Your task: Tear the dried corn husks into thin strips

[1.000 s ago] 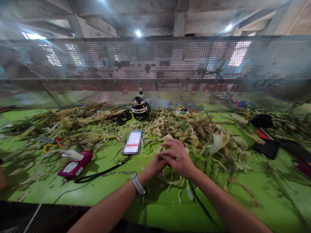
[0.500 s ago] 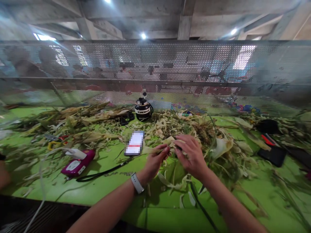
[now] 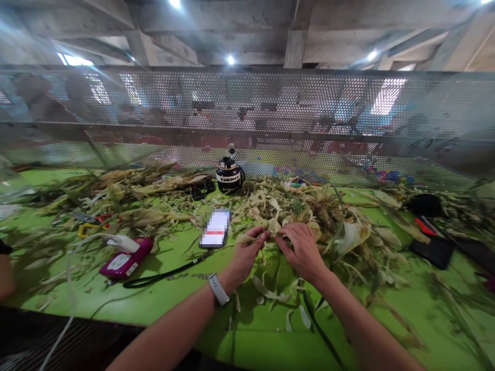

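Note:
My left hand (image 3: pixel 246 258), with a pale watch band (image 3: pixel 218 289) on its wrist, pinches a piece of pale corn husk (image 3: pixel 274 224) between thumb and fingertips. Close by on the right, my right hand (image 3: pixel 303 251) has its thumb and fingers closed at the other side of that husk. The husk stands up a little between both hands, and its lower part is hidden by the fingers. Behind them lies a heap of dry husks (image 3: pixel 297 203). A few loose husk strips (image 3: pixel 270 291) rest on the green table (image 3: pixel 185 304) below my hands.
A phone (image 3: pixel 215 229) with a black strap (image 3: pixel 166 275) lies left of my hands. Further left are a purple power strip (image 3: pixel 126 260) and scissors (image 3: pixel 87 226). A black jug (image 3: pixel 228 178) stands before a perforated metal screen (image 3: pixel 270 98). At right lies a dark phone-like slab (image 3: pixel 433 251).
My right hand has lowered its raised fingers and closed them near the left fingertips. The husk piece now stands up between the hands. The view has shifted slightly.

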The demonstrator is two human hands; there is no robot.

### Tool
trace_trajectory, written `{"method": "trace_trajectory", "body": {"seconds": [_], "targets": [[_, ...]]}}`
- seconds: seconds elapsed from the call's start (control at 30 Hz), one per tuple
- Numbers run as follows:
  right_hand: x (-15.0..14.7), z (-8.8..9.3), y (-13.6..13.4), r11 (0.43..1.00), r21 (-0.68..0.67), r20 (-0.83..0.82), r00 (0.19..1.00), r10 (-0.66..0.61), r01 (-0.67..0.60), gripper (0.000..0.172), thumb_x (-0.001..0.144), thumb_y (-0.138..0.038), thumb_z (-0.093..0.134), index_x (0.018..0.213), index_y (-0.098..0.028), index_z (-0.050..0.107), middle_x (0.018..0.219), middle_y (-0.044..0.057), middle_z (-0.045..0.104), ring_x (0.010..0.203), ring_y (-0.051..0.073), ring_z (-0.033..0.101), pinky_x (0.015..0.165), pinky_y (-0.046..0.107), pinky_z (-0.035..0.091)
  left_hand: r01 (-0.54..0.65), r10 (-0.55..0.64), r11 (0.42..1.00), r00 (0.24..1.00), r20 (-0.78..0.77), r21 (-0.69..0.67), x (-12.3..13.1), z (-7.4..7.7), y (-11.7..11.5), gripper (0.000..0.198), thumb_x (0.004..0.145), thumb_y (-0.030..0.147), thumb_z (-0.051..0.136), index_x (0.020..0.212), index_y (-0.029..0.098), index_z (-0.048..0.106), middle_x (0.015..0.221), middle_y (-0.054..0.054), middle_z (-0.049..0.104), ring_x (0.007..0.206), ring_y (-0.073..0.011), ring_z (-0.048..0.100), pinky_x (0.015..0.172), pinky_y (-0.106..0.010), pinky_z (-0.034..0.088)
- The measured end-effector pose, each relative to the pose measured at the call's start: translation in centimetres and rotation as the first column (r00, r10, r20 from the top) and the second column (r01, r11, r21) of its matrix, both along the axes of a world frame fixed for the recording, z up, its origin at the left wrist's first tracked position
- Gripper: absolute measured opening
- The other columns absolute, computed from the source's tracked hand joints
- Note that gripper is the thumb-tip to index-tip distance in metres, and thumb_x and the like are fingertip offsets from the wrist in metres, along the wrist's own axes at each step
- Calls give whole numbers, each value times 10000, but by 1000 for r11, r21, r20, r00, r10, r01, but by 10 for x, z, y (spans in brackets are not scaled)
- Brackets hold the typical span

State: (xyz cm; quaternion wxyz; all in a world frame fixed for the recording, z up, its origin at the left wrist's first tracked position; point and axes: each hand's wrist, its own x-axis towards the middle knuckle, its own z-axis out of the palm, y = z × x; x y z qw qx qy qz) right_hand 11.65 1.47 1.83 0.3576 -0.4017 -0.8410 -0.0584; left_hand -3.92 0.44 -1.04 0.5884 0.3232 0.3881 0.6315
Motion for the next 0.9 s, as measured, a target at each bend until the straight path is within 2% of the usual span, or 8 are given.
{"method": "trace_trajectory", "body": {"seconds": [0.13, 0.43, 0.67, 0.73, 0.8, 0.9], "targets": [[-4, -8, 4, 999, -39, 43, 999, 27, -25, 258, 927, -328, 411, 760, -185, 546, 733, 60, 602, 746, 203, 533, 712, 330, 397, -9, 9, 1000, 1000, 19, 2, 0, 0, 0, 407, 530, 332, 811, 872, 161, 672, 780, -4, 680, 660, -85, 549, 595, -188, 408], [-9, -17, 1, 985, -165, 51, 997, 52, -43, 236, 940, -323, 378, 792, -205, 518, 693, 29, 593, 645, 166, 549, 586, 262, 396, -29, 28, 1000, 994, 105, 9, 2, 5, -1, 341, 534, 289, 808, 812, 175, 647, 755, 15, 680, 735, -103, 609, 710, -208, 448], [-9, -11, -3, 979, -153, 62, 988, 144, -133, 225, 924, -280, 390, 756, -200, 516, 673, 28, 577, 627, 157, 543, 578, 255, 404, -94, 95, 991, 995, -10, 91, 1, -2, 2, 319, 588, 307, 777, 840, 165, 642, 775, -1, 677, 740, -119, 605, 725, -237, 453], [-9, -6, -6, 991, -87, 19, 994, 107, -105, 183, 897, -276, 432, 778, -195, 544, 729, 51, 596, 703, 179, 552, 644, 288, 432, -101, 110, 988, 991, -72, 117, 2, -4, 3, 308, 566, 323, 784, 791, 165, 645, 747, -2, 671, 708, -129, 595, 700, -252, 455], [-9, -1, -10, 998, 19, -44, 998, 55, -54, 131, 861, -273, 484, 868, -185, 581, 906, 97, 619, 887, 222, 551, 792, 358, 437, -67, 92, 984, 984, -153, 165, 3, -6, 2, 292, 540, 343, 789, 724, 163, 652, 708, -8, 664, 667, -138, 574, 674, -269, 455], [-12, 1, -16, 997, 76, -73, 997, 36, -31, 197, 845, -282, 515, 992, -185, 604, 1176, 128, 554, 1155, 265, 440, 957, 435, 360, 82, 5, 966, 943, -333, 247, 3, -8, -1, 217, 580, 348, 752, 635, 160, 660, 637, -20, 646, 612, -140, 528, 638, -273, 439]]}}
